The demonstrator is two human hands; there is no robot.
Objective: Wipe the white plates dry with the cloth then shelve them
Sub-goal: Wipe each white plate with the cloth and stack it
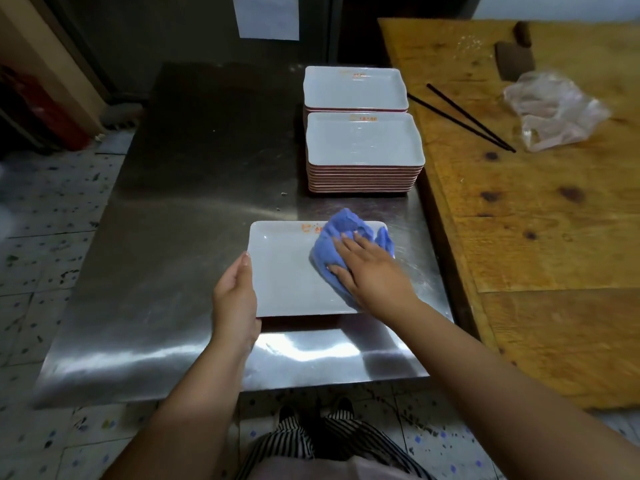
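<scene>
1. A white rectangular plate (287, 271) lies flat on the steel table (166, 237), near its front edge, with an orange mark along its far rim.
2. The left hand (235, 299) grips the plate's left edge near the front corner; the thumb lies on the rim, and the other fingers are hidden under the plate.
3. The right hand (370, 268) rests palm down on a blue cloth (346, 233), its fingers straight and spread, pressing the cloth onto the right half of the plate.
4. The cloth is bunched, and part of it pokes past the plate's far right corner.
5. Farther back on the table stand two stacks of like plates: a tall near stack (363, 143) and a lower far stack (353, 88) touching it behind.
6. A wooden table (536, 202) stands just beside the steel one on the right.
7. On the wood lie two black chopsticks (467, 116), a crumpled clear bag (554, 109) and a cleaver (514, 60) at the far end.
8. Striped trousers and dark shoes show below the table edge, on a speckled tile floor (45, 202).
</scene>
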